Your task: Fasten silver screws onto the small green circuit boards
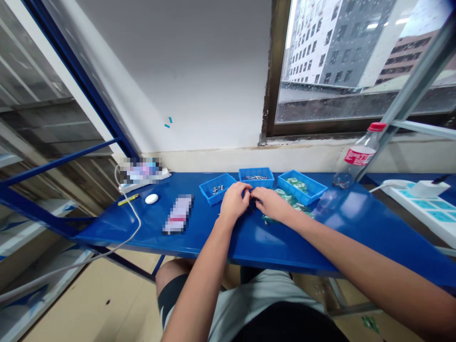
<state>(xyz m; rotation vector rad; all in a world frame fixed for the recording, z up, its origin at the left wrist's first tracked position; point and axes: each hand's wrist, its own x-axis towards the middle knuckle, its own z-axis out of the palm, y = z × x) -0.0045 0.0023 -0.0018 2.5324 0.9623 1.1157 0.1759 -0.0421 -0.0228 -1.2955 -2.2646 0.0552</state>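
My left hand and my right hand meet over the blue table, fingers curled and pinched together around something small and dark that I cannot make out. Just behind them stand three small blue trays: the left tray holds a few metal bits, the middle tray holds metal pins, the right tray holds green parts. More green parts lie loose on the table beside my right hand.
A plastic bottle with a red cap stands at the back right by a metal post. A white power strip lies far right. To the left lie a blurred package, a white puck, a yellow pen and a cable.
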